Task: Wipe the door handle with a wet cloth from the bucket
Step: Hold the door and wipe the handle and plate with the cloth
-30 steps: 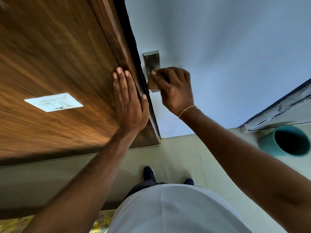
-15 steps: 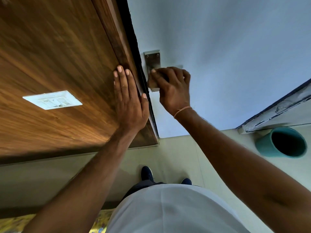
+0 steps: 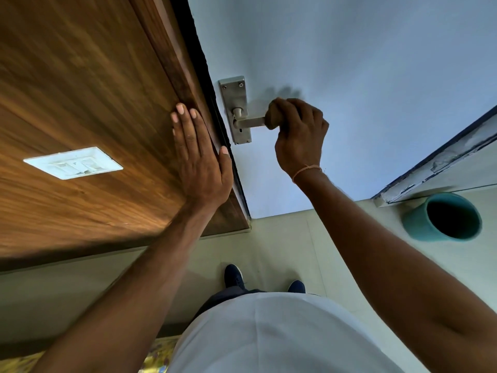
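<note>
A steel lever door handle (image 3: 251,121) on its long backplate (image 3: 234,92) is fixed to the pale blue door (image 3: 363,76). My right hand (image 3: 298,135) grips a small brownish cloth (image 3: 272,119) wrapped around the outer end of the lever; only the inner part of the lever shows. My left hand (image 3: 197,157) lies flat with straight fingers against the wooden wall panel (image 3: 80,90) beside the door frame. A teal bucket (image 3: 443,219) stands on the floor at the right, its inside dark.
A white switch plate (image 3: 74,163) is set in the wooden panel at the left. A second door or frame edge (image 3: 441,160) runs diagonally at the right above the bucket. My two dark shoes (image 3: 234,275) stand on pale floor tiles.
My right hand with the cloth has slid outward along the lever, away from the backplate, uncovering the plate and the lever's inner part. The left hand has stayed flat on the panel.
</note>
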`<state>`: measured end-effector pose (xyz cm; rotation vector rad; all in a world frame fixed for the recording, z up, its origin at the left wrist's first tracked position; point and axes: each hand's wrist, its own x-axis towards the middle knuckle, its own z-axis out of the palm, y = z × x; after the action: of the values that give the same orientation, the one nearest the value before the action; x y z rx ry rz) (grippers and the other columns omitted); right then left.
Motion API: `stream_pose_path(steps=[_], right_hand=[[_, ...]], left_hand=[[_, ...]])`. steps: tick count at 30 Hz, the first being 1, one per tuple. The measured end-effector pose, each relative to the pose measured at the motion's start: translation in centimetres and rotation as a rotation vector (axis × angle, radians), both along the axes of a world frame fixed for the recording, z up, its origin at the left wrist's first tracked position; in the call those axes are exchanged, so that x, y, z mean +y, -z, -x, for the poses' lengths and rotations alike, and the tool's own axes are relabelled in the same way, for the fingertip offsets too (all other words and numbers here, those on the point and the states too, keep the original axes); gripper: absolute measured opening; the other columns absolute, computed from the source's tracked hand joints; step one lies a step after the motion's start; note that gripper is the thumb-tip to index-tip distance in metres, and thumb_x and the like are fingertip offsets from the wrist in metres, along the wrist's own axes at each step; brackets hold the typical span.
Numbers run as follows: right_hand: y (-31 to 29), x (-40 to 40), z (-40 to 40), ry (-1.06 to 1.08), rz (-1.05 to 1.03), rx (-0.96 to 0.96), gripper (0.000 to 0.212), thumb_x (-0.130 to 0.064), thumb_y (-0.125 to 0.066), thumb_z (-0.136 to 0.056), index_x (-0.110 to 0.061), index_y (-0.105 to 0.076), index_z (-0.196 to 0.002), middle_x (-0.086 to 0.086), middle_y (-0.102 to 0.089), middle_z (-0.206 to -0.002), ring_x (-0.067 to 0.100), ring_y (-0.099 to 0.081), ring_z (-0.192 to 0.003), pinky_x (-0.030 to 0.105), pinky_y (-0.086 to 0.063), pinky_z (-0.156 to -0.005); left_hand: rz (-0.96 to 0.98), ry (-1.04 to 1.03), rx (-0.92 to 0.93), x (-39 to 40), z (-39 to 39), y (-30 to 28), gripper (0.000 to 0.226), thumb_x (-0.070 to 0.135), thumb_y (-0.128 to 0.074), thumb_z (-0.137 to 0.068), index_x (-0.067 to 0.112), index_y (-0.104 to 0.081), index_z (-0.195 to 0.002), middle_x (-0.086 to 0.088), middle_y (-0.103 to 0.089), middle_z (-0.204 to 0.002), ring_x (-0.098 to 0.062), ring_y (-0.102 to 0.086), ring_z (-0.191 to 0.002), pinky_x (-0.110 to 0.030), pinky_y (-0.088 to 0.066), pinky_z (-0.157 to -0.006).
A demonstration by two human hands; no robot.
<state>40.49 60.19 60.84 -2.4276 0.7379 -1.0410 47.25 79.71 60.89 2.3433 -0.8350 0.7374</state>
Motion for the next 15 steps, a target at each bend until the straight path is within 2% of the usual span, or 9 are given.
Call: stream_pose_path(steps=[2,3,4,5,7,9,11,13,15], right_hand=[[-0.6,-0.2,-0.3,-0.011,-0.316,-0.032,0.049,-0.014,-0.054,-0.086,-0.028,-0.068,-0.131,0.002,-0.071,-0.126,0.030,-0.064,-0.111,0.041,-0.048,-0.095],[-1.2,-0.4,-0.5,-0.028,-0.562,-0.117,0.047,-0.015,-0.052,-0.082,-0.029,-0.069,-0.124,0.004,-0.074,-0.114,0.030,-0.067,-0.098,0.042,-0.055,-0.087],[-1.6,-0.7,-0.7,-0.049,-0.848,-0.250,0.043,-0.014,-0.049,-0.078,-0.025,-0.069,-0.115,0.008,-0.074,-0.100,0.032,-0.066,-0.080,0.040,-0.057,-0.072],[-1.9,-1.0,-0.8,-0.059,-1.125,-0.379,0.040,-0.009,-0.046,-0.075,-0.017,-0.068,-0.108,0.015,-0.069,-0.089,0.030,-0.060,-0.066,0.035,-0.052,-0.058],[-2.2,-1.6,-0.9,-0.053,-1.466,-0.500,0.038,-0.001,-0.042,-0.076,-0.003,-0.064,-0.107,0.023,-0.061,-0.083,0.028,-0.056,-0.057,0.030,-0.046,-0.051],[-2.1,-1.1,-0.7,-0.060,-1.608,-0.498,0.037,0.002,-0.039,-0.082,0.002,-0.062,-0.112,0.026,-0.063,-0.086,0.031,-0.061,-0.058,0.035,-0.052,-0.055],[-1.6,-0.1,-0.4,-0.097,-1.745,-0.545,0.035,0.001,-0.037,-0.090,0.000,-0.063,-0.114,0.026,-0.067,-0.094,0.034,-0.067,-0.069,0.036,-0.057,-0.062],[-0.7,1.1,-0.7,-0.131,-1.877,-0.581,0.035,0.001,-0.038,-0.093,-0.001,-0.064,-0.117,0.028,-0.070,-0.110,0.040,-0.071,-0.092,0.040,-0.062,-0.079],[-0.2,2.7,-1.4,-0.150,-1.952,-0.502,0.044,0.003,-0.042,-0.094,0.004,-0.061,-0.134,0.027,-0.069,-0.121,0.042,-0.068,-0.110,0.045,-0.056,-0.101]], left_hand=[[0.000,0.012,0.000,0.1,0.1,-0.1,0.074,0.024,-0.049,-0.108,-0.011,-0.019,-0.166,-0.034,-0.017,-0.175,-0.049,-0.015,-0.166,-0.061,-0.019,-0.135],[0.000,0.017,-0.003,0.2,0.1,-0.1,0.074,0.023,-0.049,-0.107,-0.011,-0.019,-0.166,-0.034,-0.017,-0.175,-0.049,-0.015,-0.166,-0.061,-0.020,-0.135],[-0.001,0.018,-0.005,0.3,0.1,-0.2,0.074,0.023,-0.048,-0.107,-0.011,-0.019,-0.166,-0.034,-0.017,-0.175,-0.049,-0.015,-0.166,-0.061,-0.020,-0.135],[-0.003,0.017,-0.007,0.3,0.1,-0.2,0.074,0.023,-0.048,-0.107,-0.011,-0.019,-0.166,-0.034,-0.017,-0.175,-0.049,-0.015,-0.166,-0.061,-0.020,-0.135],[-0.006,0.011,-0.006,0.1,0.1,-0.2,0.075,0.023,-0.049,-0.107,-0.012,-0.019,-0.166,-0.034,-0.017,-0.175,-0.049,-0.014,-0.166,-0.060,-0.019,-0.136],[-0.002,0.001,-0.005,-0.1,0.2,-0.2,0.076,0.024,-0.050,-0.107,-0.012,-0.019,-0.165,-0.035,-0.017,-0.175,-0.050,-0.015,-0.165,-0.061,-0.020,-0.135],[0.000,-0.002,-0.002,-0.2,0.3,-0.1,0.077,0.025,-0.051,-0.107,-0.013,-0.018,-0.165,-0.036,-0.018,-0.174,-0.051,-0.016,-0.165,-0.061,-0.020,-0.135],[0.000,-0.008,-0.003,-0.3,0.2,0.0,0.076,0.027,-0.050,-0.107,-0.013,-0.019,-0.165,-0.036,-0.019,-0.174,-0.051,-0.016,-0.165,-0.061,-0.021,-0.135],[0.005,-0.015,0.002,-0.3,0.1,0.0,0.076,0.028,-0.049,-0.107,-0.013,-0.020,-0.165,-0.036,-0.019,-0.174,-0.051,-0.017,-0.165,-0.061,-0.021,-0.135]])
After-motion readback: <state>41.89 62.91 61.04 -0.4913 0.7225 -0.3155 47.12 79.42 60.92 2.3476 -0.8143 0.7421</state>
